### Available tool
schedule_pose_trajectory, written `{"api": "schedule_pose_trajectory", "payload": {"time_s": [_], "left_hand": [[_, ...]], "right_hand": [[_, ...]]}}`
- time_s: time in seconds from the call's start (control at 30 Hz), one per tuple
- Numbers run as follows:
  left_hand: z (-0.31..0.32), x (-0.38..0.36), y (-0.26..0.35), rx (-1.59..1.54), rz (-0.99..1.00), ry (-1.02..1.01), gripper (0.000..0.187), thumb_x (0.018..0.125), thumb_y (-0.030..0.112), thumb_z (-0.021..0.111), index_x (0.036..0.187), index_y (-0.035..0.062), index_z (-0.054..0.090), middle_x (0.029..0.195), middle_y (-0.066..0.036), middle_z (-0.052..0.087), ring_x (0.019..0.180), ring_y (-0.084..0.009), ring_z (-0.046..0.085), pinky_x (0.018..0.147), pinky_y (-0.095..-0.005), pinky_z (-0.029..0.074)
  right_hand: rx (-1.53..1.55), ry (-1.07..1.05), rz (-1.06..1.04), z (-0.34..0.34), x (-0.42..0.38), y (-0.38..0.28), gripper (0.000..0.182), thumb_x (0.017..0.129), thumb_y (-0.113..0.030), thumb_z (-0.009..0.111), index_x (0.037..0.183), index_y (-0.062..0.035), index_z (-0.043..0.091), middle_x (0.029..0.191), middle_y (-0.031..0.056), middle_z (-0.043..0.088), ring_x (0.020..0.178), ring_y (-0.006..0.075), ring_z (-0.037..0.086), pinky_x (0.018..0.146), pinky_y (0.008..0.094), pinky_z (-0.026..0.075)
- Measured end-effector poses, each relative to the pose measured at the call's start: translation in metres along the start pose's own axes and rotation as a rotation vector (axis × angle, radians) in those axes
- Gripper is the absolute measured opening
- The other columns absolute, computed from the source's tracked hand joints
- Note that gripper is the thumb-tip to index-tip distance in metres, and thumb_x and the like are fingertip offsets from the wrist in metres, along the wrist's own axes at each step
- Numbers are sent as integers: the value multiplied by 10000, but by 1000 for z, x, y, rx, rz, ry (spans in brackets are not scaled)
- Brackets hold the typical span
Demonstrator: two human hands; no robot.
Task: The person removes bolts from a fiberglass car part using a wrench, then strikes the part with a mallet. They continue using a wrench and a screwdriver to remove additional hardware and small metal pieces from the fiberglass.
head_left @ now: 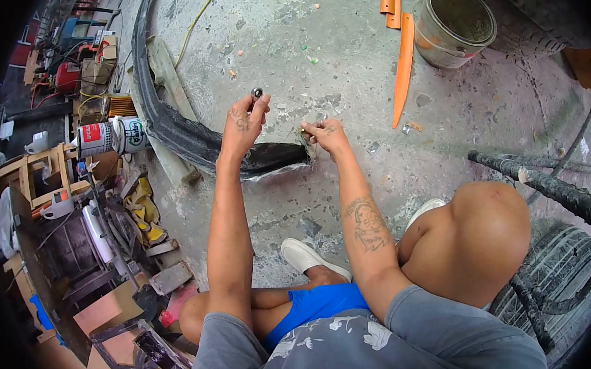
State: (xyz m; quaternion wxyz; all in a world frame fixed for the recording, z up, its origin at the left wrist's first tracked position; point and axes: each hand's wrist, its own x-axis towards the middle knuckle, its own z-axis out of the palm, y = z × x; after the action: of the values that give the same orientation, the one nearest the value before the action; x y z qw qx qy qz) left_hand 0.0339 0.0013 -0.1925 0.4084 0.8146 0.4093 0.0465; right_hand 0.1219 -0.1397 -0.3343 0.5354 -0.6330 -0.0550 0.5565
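A long curved black car trim piece (pixel 196 142) lies on the concrete floor, its near end reaching between my hands. My left hand (pixel 244 124) is above that piece, closed around a small dark tool with a round shiny end (pixel 257 93); the rest of the tool is hidden in the fist. At the tip of the trim, my right hand (pixel 327 134) pinches a thin, ragged pale scrap (pixel 307 144) with thumb and forefinger. Whitish ragged material shows along the trim's lower edge near this tip.
Orange strips (pixel 403 69) and a metal bucket (pixel 454 28) are at the top right. Dark bars (pixel 546 183) and a tire (pixel 554 275) stand right of my knee. Paint cans (pixel 95 138), wooden frames and tools crowd the left. A yellow hose (pixel 199 17) crosses the floor.
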Motion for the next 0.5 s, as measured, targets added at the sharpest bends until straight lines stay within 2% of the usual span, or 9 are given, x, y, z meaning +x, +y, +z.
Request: {"api": "schedule_pose_trajectory", "payload": {"time_s": [0.07,0.2,0.3,0.37,0.4,0.47,0.5], "left_hand": [[-1,0,0,2,8,-2,356,952,333,593,778,23,608,591,21,513,491,-48,448,454,-228,344],[-1,0,-1,-4,21,-12,358,954,337,591,777,25,608,586,21,510,491,-50,451,454,-228,346],[0,1,-4,-4,21,-15,357,955,337,589,776,28,606,585,20,510,491,-50,454,455,-229,348],[0,1,-3,3,28,-13,356,956,336,587,776,29,606,585,19,510,491,-50,455,456,-230,349],[0,-1,0,-3,21,-13,357,956,333,587,773,28,604,584,18,510,490,-51,455,453,-230,348],[1,-2,2,-11,16,-14,357,956,331,586,771,26,603,583,18,509,488,-52,456,450,-231,347],[1,-2,3,-23,-1,-12,357,957,331,586,775,24,602,584,16,510,483,-56,459,446,-233,349]], "right_hand": [[262,-81,-79,-6,-12,-3,372,793,-300,791,935,32,702,796,65,685,639,120,604,567,248,449],[242,-15,-36,-5,-9,-7,290,803,-226,786,940,18,709,787,56,682,619,112,597,547,253,448],[92,-37,20,-5,-8,-4,229,805,-176,782,944,-6,717,784,45,681,628,107,607,550,261,453],[380,-146,-67,-9,-13,-2,205,797,-169,785,933,-28,724,783,40,682,640,99,609,553,252,448],[381,-146,-67,-9,-14,-5,205,797,-169,785,933,-28,724,783,40,682,640,99,609,553,252,448],[204,-38,68,-10,-12,-11,209,788,-182,787,920,-32,726,781,41,684,652,89,606,548,237,432],[204,-34,67,-9,-8,-6,209,788,-182,787,920,-32,726,781,41,684,652,89,606,548,237,432]]}}
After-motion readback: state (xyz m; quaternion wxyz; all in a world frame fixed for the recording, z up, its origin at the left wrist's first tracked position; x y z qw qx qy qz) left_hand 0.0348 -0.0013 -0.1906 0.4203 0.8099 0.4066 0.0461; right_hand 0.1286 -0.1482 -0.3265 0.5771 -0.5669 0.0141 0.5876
